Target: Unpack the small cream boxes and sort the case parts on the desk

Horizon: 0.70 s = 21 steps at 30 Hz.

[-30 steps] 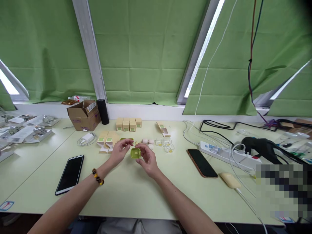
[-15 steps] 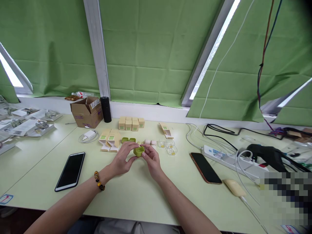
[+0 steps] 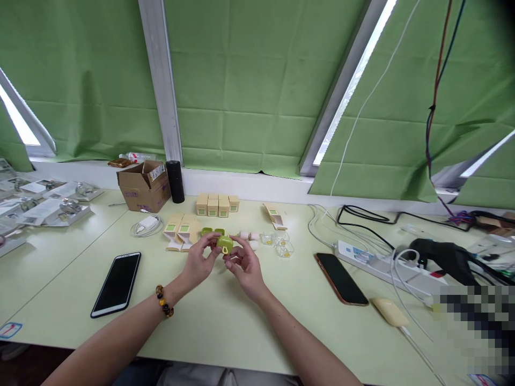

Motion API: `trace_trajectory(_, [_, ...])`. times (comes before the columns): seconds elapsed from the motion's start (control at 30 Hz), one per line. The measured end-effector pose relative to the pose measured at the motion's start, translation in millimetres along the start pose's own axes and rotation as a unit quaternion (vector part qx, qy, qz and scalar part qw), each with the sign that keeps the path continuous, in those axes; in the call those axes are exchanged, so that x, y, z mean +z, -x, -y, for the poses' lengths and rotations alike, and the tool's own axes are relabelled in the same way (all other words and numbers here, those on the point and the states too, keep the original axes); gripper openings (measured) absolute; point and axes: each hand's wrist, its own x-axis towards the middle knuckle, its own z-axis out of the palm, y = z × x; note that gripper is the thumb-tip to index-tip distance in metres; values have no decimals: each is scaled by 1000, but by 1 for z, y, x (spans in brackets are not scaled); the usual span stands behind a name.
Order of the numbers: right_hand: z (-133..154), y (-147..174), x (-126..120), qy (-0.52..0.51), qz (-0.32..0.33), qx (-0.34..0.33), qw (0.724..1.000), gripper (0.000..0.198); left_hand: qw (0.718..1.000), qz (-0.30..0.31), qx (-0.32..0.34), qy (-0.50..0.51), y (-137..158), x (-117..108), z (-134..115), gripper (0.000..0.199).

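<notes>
A small olive-green case (image 3: 224, 244) with a loop on its near side is held up above the table, its rounded outer face toward me. My left hand (image 3: 201, 262) pinches its left side between thumb and fingers. On the other side, my right hand (image 3: 246, 268) has its index finger at the case's top right edge and its remaining fingers curled below. Just behind lie open green case parts (image 3: 213, 232), partly covered by my fingers. Right of them are several pale pink rounded pieces (image 3: 253, 245) and clear plastic pieces with yellow spots (image 3: 284, 248).
Small tan boxes (image 3: 217, 205) stand in rows at the back. Opened cartons (image 3: 182, 231) lie left, another carton (image 3: 275, 216) right. Phones (image 3: 116, 284) (image 3: 340, 279) flank my arms. A cardboard box (image 3: 145, 186), black cylinder (image 3: 175, 181), charger (image 3: 147, 223) and power strip (image 3: 382, 267) are farther out.
The green case has been turned from its hollow side to its closed outer face with the loop showing. Both hands have shifted slightly left, and the right fingers are more curled.
</notes>
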Motion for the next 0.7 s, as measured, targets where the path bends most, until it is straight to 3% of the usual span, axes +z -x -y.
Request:
trace_trajectory(0.17, [-4, -2, 2, 88, -54, -29, 994, 47, 998, 50, -27, -20, 2, 0, 7, 36])
trace_trajectory(0.3, [-1, -2, 2, 94, -62, -36, 993, 43, 997, 64, -28, -29, 3, -1, 9, 34])
trace_trajectory(0.53, [1, -4, -4, -40, -40, -15, 998, 42, 983, 112, 77, -127, 3, -4, -6, 39])
trace_trajectory(0.7, [-3, -7, -7, -128, -7, 33, 991, 47, 970, 41, 171, -168, 3, -2, -10, 10])
